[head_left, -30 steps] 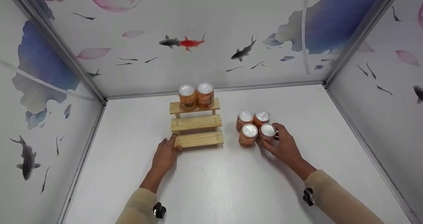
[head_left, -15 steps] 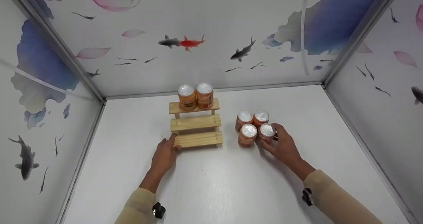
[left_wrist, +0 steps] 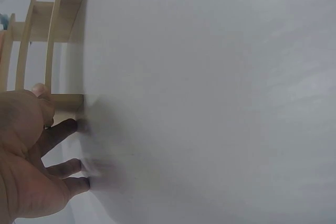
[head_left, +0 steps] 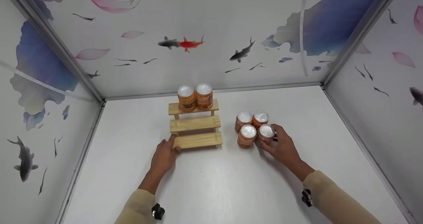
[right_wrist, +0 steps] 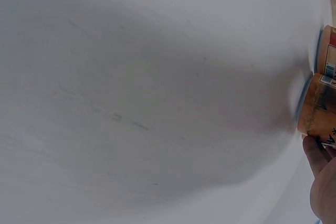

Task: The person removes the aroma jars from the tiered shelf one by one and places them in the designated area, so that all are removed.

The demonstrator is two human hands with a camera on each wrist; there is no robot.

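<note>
Two hands at work on the white tabletop (head_left: 231, 184): one steadies a stepped rack, one grips a can.

The wooden stepped rack (head_left: 195, 124), two cans on its top step, is braced at its lowest step by the left hand (head_left: 164, 156), fingers relaxed. The right hand (head_left: 284, 148) grasps the front-right can (head_left: 266, 134) of four touching cans; lifting it carelessly could topple its neighbours.

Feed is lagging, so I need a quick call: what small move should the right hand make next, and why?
Probably lift the near-right can straight up: the right hand already grips it, three more cans crowd beside it, the wooden rack's two lower steps are bare, and the left hand steadies the rack.
</note>
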